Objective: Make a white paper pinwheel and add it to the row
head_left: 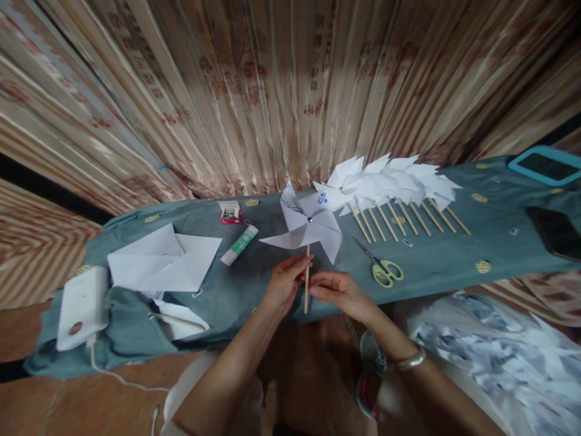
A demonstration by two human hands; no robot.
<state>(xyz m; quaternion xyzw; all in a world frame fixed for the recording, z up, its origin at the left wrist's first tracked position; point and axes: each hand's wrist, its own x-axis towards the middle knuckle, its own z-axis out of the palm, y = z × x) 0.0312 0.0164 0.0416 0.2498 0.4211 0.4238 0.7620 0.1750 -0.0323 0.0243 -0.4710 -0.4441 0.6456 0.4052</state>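
A white paper pinwheel (313,233) with blue print on some blades stands upright on a thin wooden stick (307,290), a shiny pin at its centre. My left hand (287,281) grips the stick just below the blades. Closed fingers of my right hand (336,290) meet the same stick a little lower, from the right. Scissors with green handles (387,272) lie right of the pinwheel. On the left, a glue stick (239,244) rests on the cloth, with a small red box of metal pins (230,213) behind it.
Several finished pinwheels (394,178) overlap in a row at the back right. Paper sheets (158,260) and a white power bank with a cable (82,307) lie left. A dark phone (554,233) and blue-framed device (544,165) lie far right. A plastic bag (494,357) stands below the table's edge.
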